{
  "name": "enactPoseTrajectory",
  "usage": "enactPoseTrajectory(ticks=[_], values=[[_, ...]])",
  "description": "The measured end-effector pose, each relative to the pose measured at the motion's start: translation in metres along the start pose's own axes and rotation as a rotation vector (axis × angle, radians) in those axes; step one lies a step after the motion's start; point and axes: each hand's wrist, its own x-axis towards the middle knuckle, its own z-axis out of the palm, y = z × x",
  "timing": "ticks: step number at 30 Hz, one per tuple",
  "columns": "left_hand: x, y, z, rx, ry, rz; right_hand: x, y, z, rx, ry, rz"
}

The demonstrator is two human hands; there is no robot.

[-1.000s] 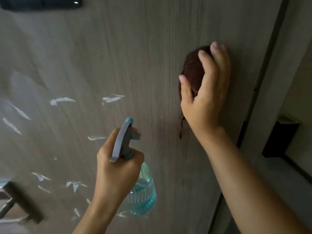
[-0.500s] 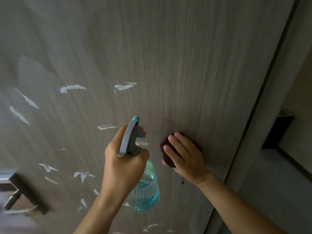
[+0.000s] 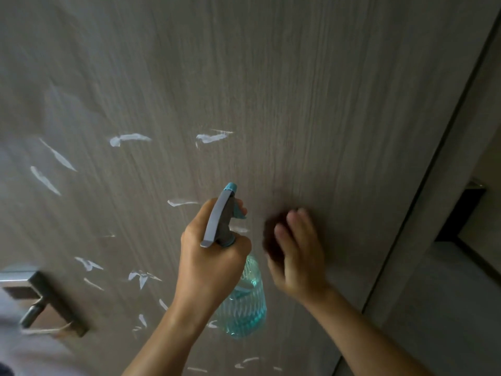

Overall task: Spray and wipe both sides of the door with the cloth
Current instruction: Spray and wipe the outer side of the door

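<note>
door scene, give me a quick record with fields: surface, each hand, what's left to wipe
surface: wood-grain door, lever handle at lower left
left hand: grips spray bottle, nozzle toward door
right hand: presses dark red cloth on door, motion-blurred
left to wipe: white smears across the door's left and middle

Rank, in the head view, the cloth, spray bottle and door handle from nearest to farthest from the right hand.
From the right hand:
1. Cloth: dark, pressed under its fingers against the door.
2. Spray bottle: just to its left, held by the left hand.
3. Door handle: far left, at the lower edge.
</note>
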Motion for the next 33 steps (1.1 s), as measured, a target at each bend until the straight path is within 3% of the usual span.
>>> enactPoseTrajectory(ticks=[3, 6, 13, 16, 26, 30, 33], values=[[-0.002, -0.001, -0.002, 0.003, -0.016, 0.000, -0.084, -0.010, 0.012, -0.094, -0.214, -0.095], [-0.003, -0.003, -0.005, 0.024, -0.015, -0.013, -0.076, -0.003, 0.010, -0.078, -0.210, -0.139], [-0.005, -0.005, -0.001, 0.002, 0.009, -0.043, 0.097, 0.024, -0.037, 0.011, 0.237, 0.049], [-0.007, -0.005, 0.002, -0.021, 0.004, -0.052, 0.125, 0.045, -0.051, -0.036, 0.333, 0.044], [-0.014, -0.014, 0.004, 0.001, 0.003, -0.061, -0.087, 0.044, -0.019, 0.012, 0.054, 0.184], [-0.015, -0.012, 0.004, 0.012, -0.014, -0.076, -0.088, 0.042, -0.019, 0.011, 0.050, 0.212], [-0.012, -0.009, 0.004, -0.001, -0.015, -0.059, -0.044, 0.044, -0.019, 0.055, 0.174, 0.247]])
